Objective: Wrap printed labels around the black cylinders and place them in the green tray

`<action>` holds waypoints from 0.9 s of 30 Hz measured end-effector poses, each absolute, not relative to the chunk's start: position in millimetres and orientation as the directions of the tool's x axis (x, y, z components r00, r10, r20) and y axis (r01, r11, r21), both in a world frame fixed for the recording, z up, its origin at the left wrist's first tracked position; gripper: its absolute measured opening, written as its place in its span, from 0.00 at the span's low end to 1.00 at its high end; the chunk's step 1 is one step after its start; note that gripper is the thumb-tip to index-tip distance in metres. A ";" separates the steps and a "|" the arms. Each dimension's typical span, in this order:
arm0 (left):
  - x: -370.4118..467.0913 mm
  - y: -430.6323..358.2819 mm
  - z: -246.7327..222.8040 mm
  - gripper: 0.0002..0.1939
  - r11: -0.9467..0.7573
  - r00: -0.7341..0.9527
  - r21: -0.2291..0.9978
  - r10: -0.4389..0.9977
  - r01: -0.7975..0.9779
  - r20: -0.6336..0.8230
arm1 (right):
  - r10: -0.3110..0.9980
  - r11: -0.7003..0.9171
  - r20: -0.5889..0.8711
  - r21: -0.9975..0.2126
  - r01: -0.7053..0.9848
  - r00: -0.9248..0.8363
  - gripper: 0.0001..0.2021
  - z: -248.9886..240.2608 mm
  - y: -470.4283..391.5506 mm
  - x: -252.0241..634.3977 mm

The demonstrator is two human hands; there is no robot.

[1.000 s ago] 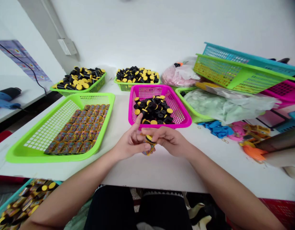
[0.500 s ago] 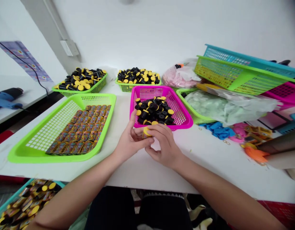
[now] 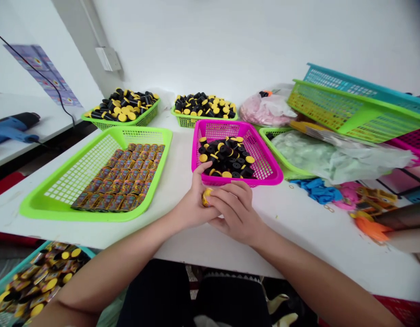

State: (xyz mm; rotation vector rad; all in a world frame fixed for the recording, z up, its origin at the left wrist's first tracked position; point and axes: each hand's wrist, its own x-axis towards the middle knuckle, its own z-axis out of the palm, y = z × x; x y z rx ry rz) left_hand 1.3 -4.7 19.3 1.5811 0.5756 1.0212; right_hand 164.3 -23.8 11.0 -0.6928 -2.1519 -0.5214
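Observation:
Between my two hands is a small yellow-topped cylinder (image 3: pixel 207 198), partly covered by fingers. My left hand (image 3: pixel 195 203) is wrapped round it, index finger pointing up. The fingers of my right hand (image 3: pixel 234 209) press on it from the right. Just beyond the hands stands a magenta basket (image 3: pixel 276 175) with a loose heap of black cylinders with yellow caps (image 3: pixel 226 154). To the left, a large green basket (image 3: pixel 36 211) holds rows of cylinders in printed wrapping (image 3: pixel 123 179).
Two green baskets (image 3: pixel 146 119) (image 3: pixel 185 121) of black and yellow pieces stand at the back. Plastic bags (image 3: pixel 308 150) and stacked baskets (image 3: pixel 353 109) are at the right, near blue scraps (image 3: pixel 317 190). A blue heat gun (image 3: pixel 12 129) lies far left; a teal bin (image 3: pixel 2 286) sits below.
The view has shifted, so the table things appear further right. Both hands have closed more around the cylinder, which has tilted and now shows less of its flat yellow top.

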 end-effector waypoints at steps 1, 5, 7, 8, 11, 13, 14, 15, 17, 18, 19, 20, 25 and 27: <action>0.7 -5.1 20.0 0.51 -0.262 0.526 0.949 0.790 -0.174 0.315 | 0.295 0.776 0.798 0.122 0.619 -0.526 0.18 11.3 -24.0 164.4; -5.1 -8.7 25.6 0.47 -0.161 0.647 0.956 0.707 -0.246 0.286 | 0.270 0.841 0.828 0.045 0.539 -0.491 0.20 15.3 -27.9 161.1; -8.9 -11.0 30.1 0.44 -0.134 0.696 0.962 0.667 -0.237 0.265 | 0.267 0.872 0.838 0.001 0.490 -0.476 0.21 18.4 -31.1 159.0; -10.5 -12.2 32.2 0.42 -0.148 0.706 0.964 0.657 -0.222 0.264 | 0.264 0.882 0.841 -0.013 0.471 -0.472 0.21 20.0 -32.6 158.2; -13.3 -17.5 37.6 0.43 -0.259 0.691 0.952 0.659 -0.163 0.297 | 0.245 0.896 0.836 -0.001 0.444 -0.492 0.21 23.6 -35.7 156.8; -15.4 -24.4 41.2 0.43 -0.352 0.623 0.931 0.708 -0.098 0.333 | 0.244 0.892 0.825 0.016 0.452 -0.510 0.20 24.1 -36.8 155.6; -17.6 -29.2 43.7 0.42 -0.407 0.562 0.913 0.746 -0.038 0.356 | 0.247 0.891 0.819 0.017 0.453 -0.518 0.20 23.8 -37.0 154.8; -21.2 -34.7 47.2 0.38 -0.459 0.498 0.887 0.782 0.051 0.376 | 0.254 0.891 0.812 0.015 0.453 -0.525 0.21 23.6 -36.9 153.8; -34.2 -45.6 57.5 0.28 -0.516 0.399 0.813 0.828 0.268 0.394 | 0.265 0.890 0.810 0.002 0.455 -0.523 0.25 24.4 -34.2 152.1; -44.0 -49.5 64.3 0.22 -0.516 0.374 0.772 0.844 0.370 0.385 | 0.276 0.888 0.814 -0.013 0.460 -0.510 0.28 26.2 -30.7 151.9; -55.9 -51.2 72.2 0.18 -0.502 0.361 0.733 0.859 0.458 0.363 | 0.303 0.880 0.816 -0.040 0.474 -0.493 0.30 29.3 -25.1 152.3; -69.6 -49.8 80.8 0.16 -0.484 0.346 0.693 0.873 0.535 0.343 | 0.357 0.862 0.804 -0.088 0.498 -0.476 0.30 33.7 -17.1 153.6; -145.4 16.1 122.0 0.13 -0.387 0.233 0.366 0.886 0.846 0.400 | 0.916 0.397 0.203 -0.322 0.860 -0.347 0.15 67.3 51.0 170.1; -168.7 61.1 130.0 0.14 -0.215 0.103 0.301 0.932 0.929 0.348 | 0.923 0.287 -0.185 -0.251 0.925 -0.337 0.17 77.4 77.1 177.1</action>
